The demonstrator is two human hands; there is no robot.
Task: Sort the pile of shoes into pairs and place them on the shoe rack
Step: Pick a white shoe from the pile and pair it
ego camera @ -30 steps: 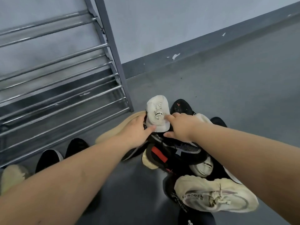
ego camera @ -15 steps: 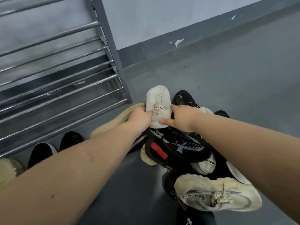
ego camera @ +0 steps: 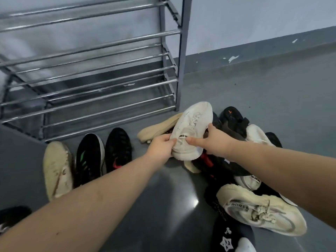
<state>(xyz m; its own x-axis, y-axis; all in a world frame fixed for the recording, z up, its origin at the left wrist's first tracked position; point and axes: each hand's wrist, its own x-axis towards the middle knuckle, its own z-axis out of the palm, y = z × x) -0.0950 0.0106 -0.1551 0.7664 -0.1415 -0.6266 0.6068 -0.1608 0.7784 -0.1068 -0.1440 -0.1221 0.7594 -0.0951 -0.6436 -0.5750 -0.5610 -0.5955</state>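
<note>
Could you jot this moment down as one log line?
step: lifting white knit sneaker from pile | left hand: gripping it | right hand: gripping it | metal shoe rack: bare

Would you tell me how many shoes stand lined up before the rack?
3: a cream shoe at left, a black one with green in the middle, a black one with red at right.

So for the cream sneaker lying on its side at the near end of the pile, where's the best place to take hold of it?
Take the cream sneaker at its heel collar, the end nearest the black pile, coming from above. It lies on its side with the laces facing up and the sole turned away, so the opening probably gives a firmer grip than the rounded toe. Both hands are on the white shoe now.
</note>
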